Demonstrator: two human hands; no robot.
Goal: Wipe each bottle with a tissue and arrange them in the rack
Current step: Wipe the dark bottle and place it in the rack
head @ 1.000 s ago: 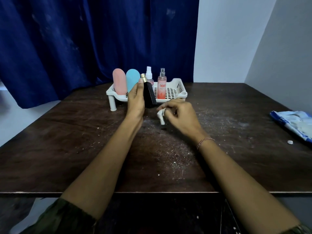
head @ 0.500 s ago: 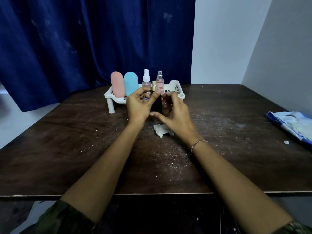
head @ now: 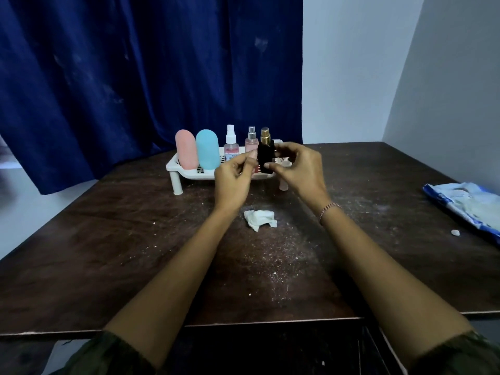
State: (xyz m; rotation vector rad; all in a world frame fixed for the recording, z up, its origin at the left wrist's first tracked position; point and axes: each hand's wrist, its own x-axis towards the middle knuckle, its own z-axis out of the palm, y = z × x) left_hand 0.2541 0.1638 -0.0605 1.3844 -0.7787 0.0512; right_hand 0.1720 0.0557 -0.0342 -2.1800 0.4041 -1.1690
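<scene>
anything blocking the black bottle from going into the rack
Nothing visible does. The right hand holds the black bottle by the right end of the rack; the four other bottles stand left of it. That end is partly hidden.

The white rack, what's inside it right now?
Standing in the rack: a pink bottle, a blue bottle, a white-capped spray bottle and a silver-capped spray bottle. The right hand and its black bottle cover the rack's right part, so that part cannot be seen.
</scene>
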